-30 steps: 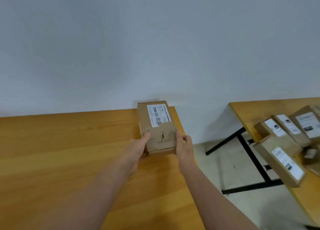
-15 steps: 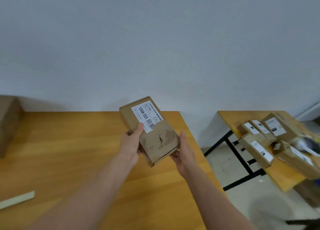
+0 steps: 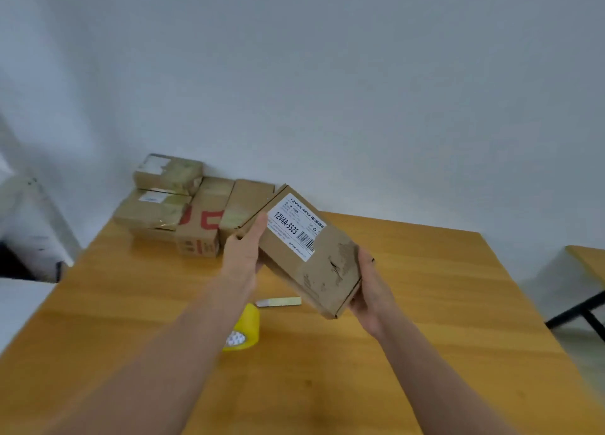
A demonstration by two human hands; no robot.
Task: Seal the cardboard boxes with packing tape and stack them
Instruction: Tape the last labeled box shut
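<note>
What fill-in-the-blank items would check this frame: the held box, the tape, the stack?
1. The left hand and right hand hold the labelled box, whose label reads 12V4A-____.
2. The tape roll lying on the table is ____ in colour.
3. The stacked boxes stand at the table's far side, against the ____.
Missing words: 5525; yellow; wall.

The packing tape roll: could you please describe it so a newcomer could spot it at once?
Look at the wooden table. Near its middle, partly hidden by the left forearm, sits the packing tape roll. It alone is round and bright yellow; the cardboard boxes are brown.
</note>
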